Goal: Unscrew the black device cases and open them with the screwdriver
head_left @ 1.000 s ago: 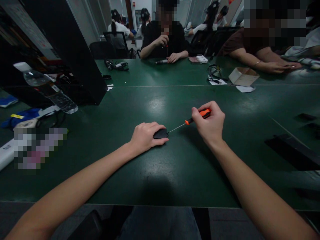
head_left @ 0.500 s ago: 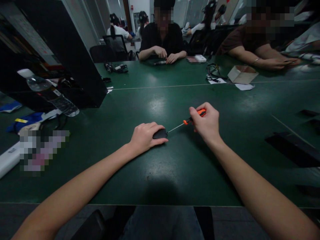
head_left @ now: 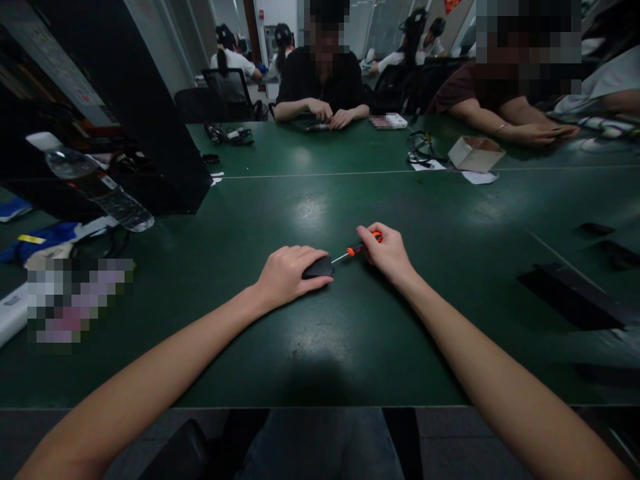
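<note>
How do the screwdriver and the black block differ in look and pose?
The screwdriver has a thin metal shaft and an orange-and-black handle; the block is broader and plain dark.
The right hand grips the screwdriver, its shaft pointing toward the block; the left hand holds the block low at the table.
Both are partly covered by the hand holding them.

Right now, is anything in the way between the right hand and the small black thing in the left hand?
Nothing visible blocks the way: only the screwdriver, held in the right hand, reaches across the gap toward the black object in the left hand.
</note>
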The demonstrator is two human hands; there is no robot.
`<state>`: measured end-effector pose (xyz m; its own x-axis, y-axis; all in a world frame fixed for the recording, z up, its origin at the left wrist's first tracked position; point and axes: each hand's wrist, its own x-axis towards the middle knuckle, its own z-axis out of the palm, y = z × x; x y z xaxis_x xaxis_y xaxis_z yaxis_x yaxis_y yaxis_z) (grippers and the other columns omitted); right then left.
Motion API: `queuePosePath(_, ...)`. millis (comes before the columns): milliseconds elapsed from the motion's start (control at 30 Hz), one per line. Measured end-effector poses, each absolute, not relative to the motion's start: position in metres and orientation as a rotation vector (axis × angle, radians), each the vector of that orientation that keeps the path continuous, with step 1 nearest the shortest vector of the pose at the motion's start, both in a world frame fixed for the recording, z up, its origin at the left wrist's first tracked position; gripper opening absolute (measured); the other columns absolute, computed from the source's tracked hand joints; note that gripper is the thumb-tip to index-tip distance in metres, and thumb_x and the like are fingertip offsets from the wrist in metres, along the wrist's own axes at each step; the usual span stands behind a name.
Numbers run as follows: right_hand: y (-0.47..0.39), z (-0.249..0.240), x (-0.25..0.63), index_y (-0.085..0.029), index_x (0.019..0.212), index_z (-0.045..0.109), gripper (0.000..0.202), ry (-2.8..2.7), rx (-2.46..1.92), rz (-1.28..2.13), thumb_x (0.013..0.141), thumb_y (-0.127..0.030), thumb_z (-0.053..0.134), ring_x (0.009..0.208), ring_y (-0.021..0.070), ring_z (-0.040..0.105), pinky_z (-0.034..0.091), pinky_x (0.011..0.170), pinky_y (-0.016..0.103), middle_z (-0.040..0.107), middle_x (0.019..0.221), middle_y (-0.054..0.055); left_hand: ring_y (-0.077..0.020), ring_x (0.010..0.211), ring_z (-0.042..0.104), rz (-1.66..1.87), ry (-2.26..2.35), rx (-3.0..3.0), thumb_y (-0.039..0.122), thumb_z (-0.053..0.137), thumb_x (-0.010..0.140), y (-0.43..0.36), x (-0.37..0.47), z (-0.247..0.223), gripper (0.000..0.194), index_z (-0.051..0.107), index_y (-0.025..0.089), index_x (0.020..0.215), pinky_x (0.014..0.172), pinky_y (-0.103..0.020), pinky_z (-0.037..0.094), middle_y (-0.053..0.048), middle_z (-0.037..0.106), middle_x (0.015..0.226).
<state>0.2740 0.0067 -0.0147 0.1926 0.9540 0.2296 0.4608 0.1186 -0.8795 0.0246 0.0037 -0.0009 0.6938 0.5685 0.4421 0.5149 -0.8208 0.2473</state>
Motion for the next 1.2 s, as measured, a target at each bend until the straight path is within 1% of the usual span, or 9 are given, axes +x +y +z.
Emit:
queuePosePath(100,0.002,-0.015,0.273,-0.019,0.068,0.061,0.041,-1.638,-1.448,0.554,0.088,-0.055,0.059,0.056,0.0131,0.048,0.034,0.058,0.028,0.054,0.058,-0.001,-0.0273,0.114,0.067,0.772,0.799,2.659,0.045,0.068,0.093,0.007,0.008,0.001,0.048,0.063,0.016,0.131,0.098,-0.041,0.052,-0.014,0.071,0.124)
queuePosePath(133,0.0,-0.014,0.274,-0.019,0.068,0.063,0.04,-1.702,-1.428,0.534,0.088,-0.053,0.06,0.059,0.0138,0.049,0.034,0.061,0.028,0.056,0.06,0.0,-0.0265,0.114,0.067,0.771,0.801,2.603,0.043,0.068,0.092,0.008,0.001,0.002,0.047,0.062,0.016,0.131,0.098,-0.04,0.052,-0.013,0.07,0.124)
queuePosePath(200,-0.001,-0.012,0.278,-0.019,0.07,0.065,0.036,-1.87,-1.374,0.529,0.089,-0.05,0.062,0.064,0.0149,0.052,0.035,0.065,0.029,0.061,0.066,0.002,-0.0259,0.112,0.067,0.786,0.886,2.498,0.042,0.072,0.089,0.009,-0.013,0.003,0.046,0.065,0.016,0.127,0.097,-0.039,0.052,-0.012,0.071,0.123)
queuePosePath(333,0.0,-0.009,0.29,-0.019,0.088,0.07,0.032,-2.26,-1.302,0.506,0.094,-0.049,0.06,0.074,0.0173,0.059,0.039,0.07,0.03,0.069,0.084,0.005,-0.025,0.103,0.069,0.768,0.979,2.364,0.042,0.073,0.087,0.012,-0.027,0.007,0.04,0.069,0.017,0.118,0.09,-0.037,0.054,-0.01,0.073,0.116)
queuePosePath(433,0.0,-0.008,0.294,-0.018,0.094,0.069,0.034,-2.314,-1.312,0.452,0.097,-0.05,0.058,0.078,0.0184,0.061,0.041,0.072,0.03,0.069,0.09,0.006,-0.0254,0.104,0.069,0.743,0.982,2.312,0.044,0.075,0.085,0.012,-0.026,0.008,0.042,0.07,0.018,0.118,0.09,-0.038,0.052,-0.01,0.073,0.116)
queuePosePath(700,-0.003,-0.005,0.293,-0.018,0.102,0.067,0.031,-2.268,-1.226,0.284,0.099,-0.046,0.056,0.081,0.0181,0.061,0.046,0.073,0.03,0.066,0.093,0.007,-0.0264,0.106,0.069,0.743,1.005,2.224,0.045,0.076,0.084,0.01,-0.023,0.008,0.045,0.07,0.019,0.12,0.091,-0.038,0.051,-0.01,0.074,0.117)
queuePosePath(833,-0.005,-0.005,0.288,-0.019,0.109,0.066,0.027,-2.276,-1.168,0.273,0.101,-0.042,0.055,0.091,0.0199,0.063,0.05,0.081,0.033,0.066,0.102,0.008,-0.0261,0.104,0.069,0.737,0.998,2.222,0.045,0.076,0.084,0.009,-0.023,0.008,0.045,0.07,0.018,0.12,0.089,-0.037,0.052,-0.01,0.074,0.117)
queuePosePath(967,-0.007,-0.006,0.278,-0.019,0.113,0.066,0.024,-2.265,-1.132,0.212,0.101,-0.036,0.055,0.099,0.022,0.063,0.052,0.087,0.037,0.068,0.108,0.01,-0.0255,0.104,0.069,0.724,0.971,2.256,0.045,0.076,0.085,0.009,-0.023,0.007,0.043,0.07,0.018,0.119,0.091,-0.037,0.051,-0.009,0.074,0.117)
queuePosePath(1200,-0.014,-0.001,0.267,-0.019,0.112,0.067,0.022,-2.325,-1.083,0.179,0.102,-0.032,0.051,0.093,0.0205,0.065,0.053,0.083,0.035,0.07,0.103,0.008,-0.0232,0.102,0.069,0.745,0.939,2.286,0.041,0.077,0.084,0.007,-0.022,0.006,0.042,0.069,0.018,0.118,0.09,-0.035,0.051,-0.008,0.074,0.114)
